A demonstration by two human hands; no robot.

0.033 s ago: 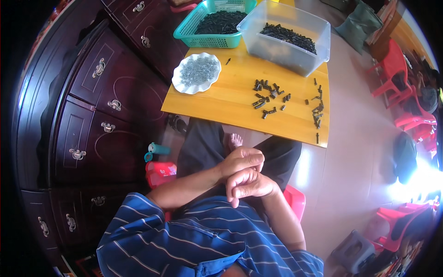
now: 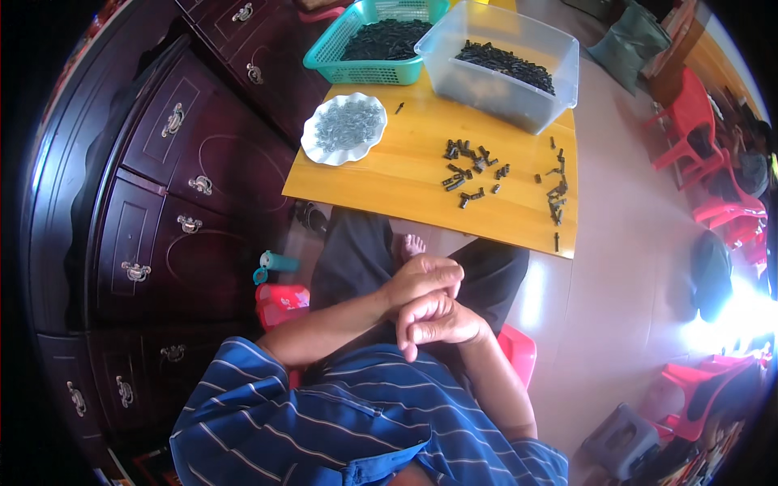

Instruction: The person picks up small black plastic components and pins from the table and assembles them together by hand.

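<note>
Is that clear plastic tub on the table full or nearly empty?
Nearly empty: the clear tub holds only a thin layer of small black parts; its walls stand bare above them.

A dark carved wooden cabinet [image 2: 162, 186] with metal drawer pulls stands to the left of the hands. The pale tiled floor [image 2: 624, 267] extends to the right of them, with strong glare at the far right (light source not visible). Red plastic chairs [image 2: 689, 121] stand well apart, up and to the right. A grey plastic stool [image 2: 620, 441] sits at lower right.
</note>
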